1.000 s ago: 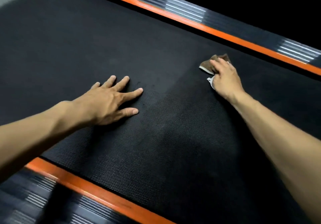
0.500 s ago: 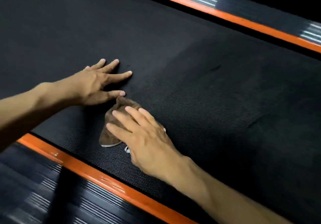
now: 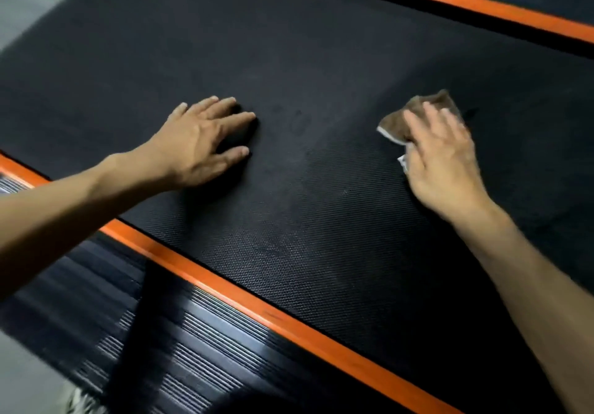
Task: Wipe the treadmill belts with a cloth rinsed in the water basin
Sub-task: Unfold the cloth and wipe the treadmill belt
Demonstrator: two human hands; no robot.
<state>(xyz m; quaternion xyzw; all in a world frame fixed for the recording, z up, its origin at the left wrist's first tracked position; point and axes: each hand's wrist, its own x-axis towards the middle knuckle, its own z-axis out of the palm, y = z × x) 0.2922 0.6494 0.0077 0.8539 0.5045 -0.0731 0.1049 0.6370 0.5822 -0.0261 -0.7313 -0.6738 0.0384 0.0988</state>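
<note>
Soft, limp brown cloth (image 3: pixel 418 114), centre right: pressed flat under open right hand (image 3: pixel 443 163); left hand (image 3: pixel 199 146) splayed, empty, on belt (image 3: pixel 321 253).

The treadmill belt (image 3: pixel 289 220) is a broad black band with a fine woven-looking texture, lying flat and running on a slant from ten o'clock down to four o'clock. It is dull and matte, with a few faint darker smudges near its middle. The cloth (image 3: pixel 418 118) is a small brown rag with a pale, whitish edge, crumpled and pressed flat against the belt toward two o'clock. Its brown part sticks out past the fingers on top of it, and a white corner shows at the thumb side.
</note>
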